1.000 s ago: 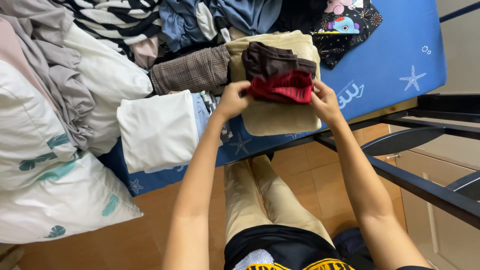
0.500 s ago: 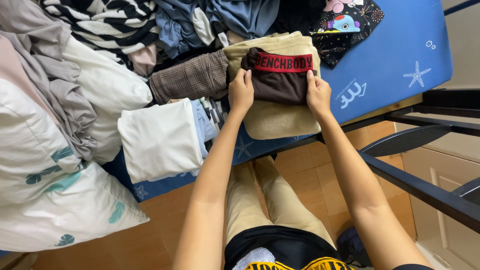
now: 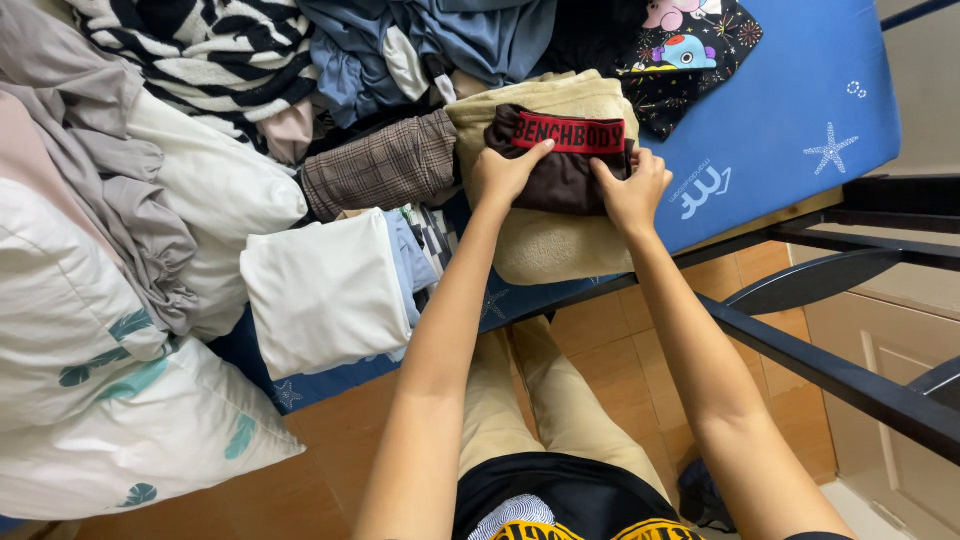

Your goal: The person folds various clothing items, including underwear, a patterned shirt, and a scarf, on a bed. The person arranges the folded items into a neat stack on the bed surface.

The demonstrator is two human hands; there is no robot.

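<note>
The person's left hand [image 3: 505,172] and right hand [image 3: 632,190] are both pressing down on a folded dark brown garment with a red waistband [image 3: 563,160], one hand at each lower corner. The fingers are lying flat and spread over the cloth rather than curled around it, so the hands are resting on it, set apart from each other by the width of the fold. The garment is lying on top of a folded beige towel [image 3: 555,245], which is sitting near the front edge of a blue mattress [image 3: 800,110] printed with white starfish.

Just beside the towel, toward the left hand, a brown plaid garment [image 3: 385,165] is lying folded. In front of that, a folded white cloth [image 3: 325,290] is covering a small stack of pale blue and striped pieces. A heap of unfolded clothes is filling the far side of the bed, among them a black-and-white striped top [image 3: 200,50] and blue fabrics [image 3: 440,40]. A black cloth with cartoon figures [image 3: 690,50] is lying beyond the right hand. White pillows with teal leaf prints [image 3: 110,400] are occupying the left end.
</note>
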